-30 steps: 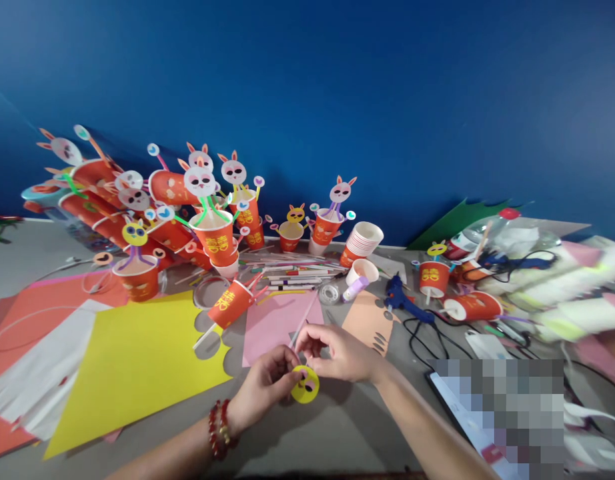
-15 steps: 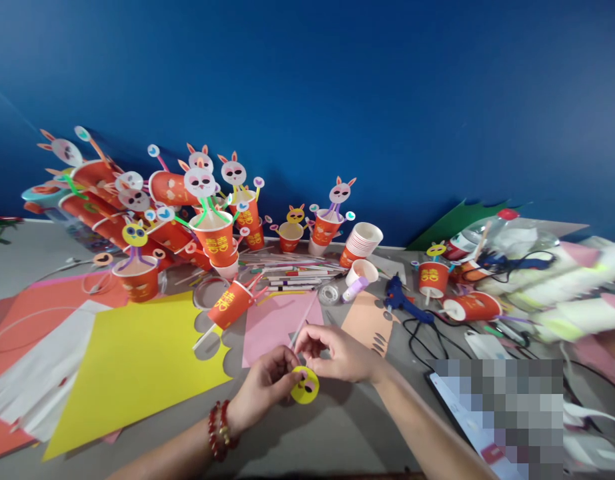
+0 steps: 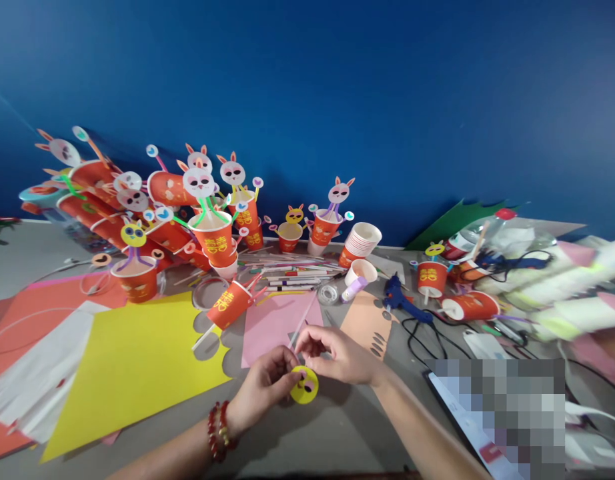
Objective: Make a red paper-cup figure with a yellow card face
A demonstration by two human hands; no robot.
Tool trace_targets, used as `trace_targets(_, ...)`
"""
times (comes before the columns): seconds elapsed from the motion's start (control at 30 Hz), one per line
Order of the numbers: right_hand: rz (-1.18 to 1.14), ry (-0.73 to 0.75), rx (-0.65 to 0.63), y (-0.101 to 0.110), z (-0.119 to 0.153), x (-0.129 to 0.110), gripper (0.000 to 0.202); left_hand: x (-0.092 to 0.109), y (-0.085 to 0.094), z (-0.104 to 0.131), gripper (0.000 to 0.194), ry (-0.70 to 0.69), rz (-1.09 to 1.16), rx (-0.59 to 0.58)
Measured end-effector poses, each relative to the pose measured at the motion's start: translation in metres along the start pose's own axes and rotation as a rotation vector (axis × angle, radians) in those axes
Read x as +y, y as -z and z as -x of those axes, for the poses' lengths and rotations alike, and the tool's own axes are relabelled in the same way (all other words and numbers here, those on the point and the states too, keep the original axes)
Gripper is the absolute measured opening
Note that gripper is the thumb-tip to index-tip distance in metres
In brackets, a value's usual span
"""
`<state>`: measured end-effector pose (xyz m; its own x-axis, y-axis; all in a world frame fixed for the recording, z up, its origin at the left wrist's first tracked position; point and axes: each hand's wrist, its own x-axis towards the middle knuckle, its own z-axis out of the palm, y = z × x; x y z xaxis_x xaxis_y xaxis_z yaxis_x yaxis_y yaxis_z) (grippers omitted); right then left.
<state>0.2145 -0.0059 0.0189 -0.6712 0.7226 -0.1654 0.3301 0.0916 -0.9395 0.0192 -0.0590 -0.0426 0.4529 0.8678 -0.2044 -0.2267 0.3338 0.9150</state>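
Observation:
My left hand (image 3: 260, 390) pinches a yellow paper disc (image 3: 308, 395) between thumb and fingers. Dark eyes and pink patches mark the disc as a face. Close beside it, my right hand (image 3: 345, 357) has its fingers curled into a pinch. Whatever lies in that pinch is hidden or too small to name. A thin pale stick (image 3: 302, 321) slants away just beyond my fingertips; I cannot tell whether either hand touches it. Past my hands lie a pink sheet (image 3: 267, 323) and a peach sheet (image 3: 360, 320) with cut-out holes.
A yellow sheet (image 3: 137, 367) covers the left side. Red paper cups with rabbit heads, one being this upright cup (image 3: 213, 241), crowd the back left. A blue glue gun (image 3: 405, 300), stacked cups (image 3: 362, 240), markers (image 3: 297, 283) and a pixelated device (image 3: 457, 407) are also around.
My hands and the yellow disc stay almost where they were. The whole view has shifted only very slightly.

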Motion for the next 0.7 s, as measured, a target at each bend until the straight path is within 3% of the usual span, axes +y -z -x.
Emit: trace_targets(0.7,-0.009,-0.025,0.065,-0.012,0.003,0.009,0.022,0.001,0.000,0.000,0.039,-0.029,-0.028,0.003)
